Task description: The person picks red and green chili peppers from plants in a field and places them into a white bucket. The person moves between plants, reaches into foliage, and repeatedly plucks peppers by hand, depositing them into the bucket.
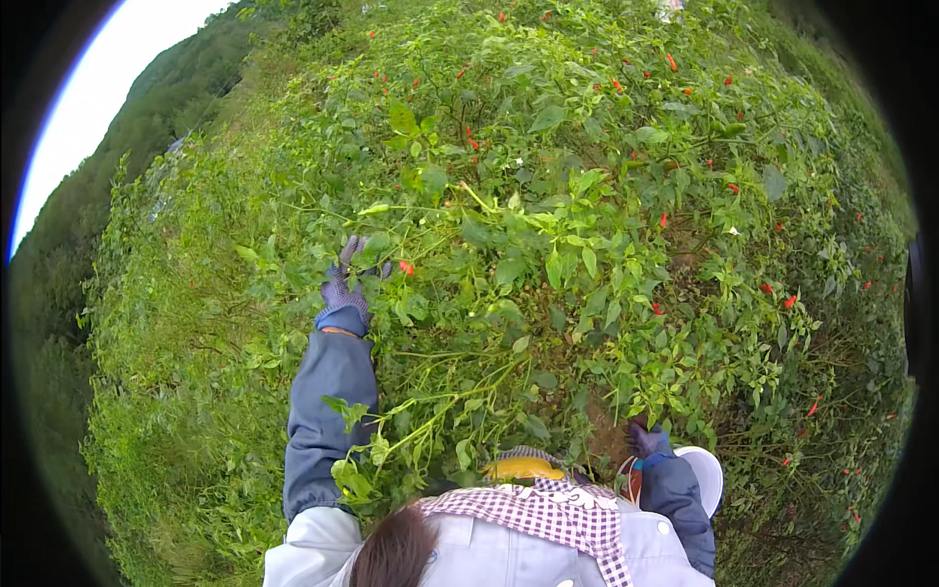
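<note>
My left hand (345,287), in a dotted purple-grey knit glove, reaches into the leaves of a chili pepper plant (506,227). Its fingers are spread, and leaves cover part of them. A red chili pepper (406,268) hangs just right of those fingers. A pale green chili (375,210) is on a stem above them. Low on the right, my right hand (648,442), in a dark purple glove, is beside a white bucket (703,473). Foliage and shadow hide its fingertips, so I cannot tell whether it holds anything.
Leafy branches (440,414) lean across in front of my chest, close to the left sleeve. More red chilies (789,301) dot the bushes at right and further ahead. Bare soil (607,433) shows near the right hand. A wooded slope (176,81) rises at far left.
</note>
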Demonstrator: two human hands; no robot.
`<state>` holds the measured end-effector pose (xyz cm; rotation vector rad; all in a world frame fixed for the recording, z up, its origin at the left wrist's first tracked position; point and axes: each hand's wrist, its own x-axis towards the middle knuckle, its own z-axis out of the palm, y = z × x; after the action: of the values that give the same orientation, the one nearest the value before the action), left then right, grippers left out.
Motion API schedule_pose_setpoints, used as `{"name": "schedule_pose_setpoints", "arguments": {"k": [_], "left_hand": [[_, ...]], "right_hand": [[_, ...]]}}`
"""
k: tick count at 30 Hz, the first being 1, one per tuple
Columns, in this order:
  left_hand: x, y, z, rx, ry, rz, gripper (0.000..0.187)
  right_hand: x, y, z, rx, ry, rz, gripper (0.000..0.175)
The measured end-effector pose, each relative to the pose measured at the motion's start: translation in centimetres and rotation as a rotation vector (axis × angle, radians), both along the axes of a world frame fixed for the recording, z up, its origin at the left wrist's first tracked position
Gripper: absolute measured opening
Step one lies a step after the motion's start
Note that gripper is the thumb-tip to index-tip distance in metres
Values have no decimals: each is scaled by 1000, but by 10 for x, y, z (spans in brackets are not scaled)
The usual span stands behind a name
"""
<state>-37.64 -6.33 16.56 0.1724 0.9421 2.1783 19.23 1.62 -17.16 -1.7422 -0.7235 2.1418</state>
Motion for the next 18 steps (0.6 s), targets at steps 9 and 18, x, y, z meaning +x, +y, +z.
{"name": "schedule_pose_setpoints", "arguments": {"k": [9, 18], "left_hand": [[-5, -29, -37, -135, 14, 6, 48], [6, -90, -102, -3, 40, -142, 50]], "right_hand": [[-151, 1, 203, 809, 215, 494, 32], [-285, 45, 256, 1490, 318, 342, 49]]}}
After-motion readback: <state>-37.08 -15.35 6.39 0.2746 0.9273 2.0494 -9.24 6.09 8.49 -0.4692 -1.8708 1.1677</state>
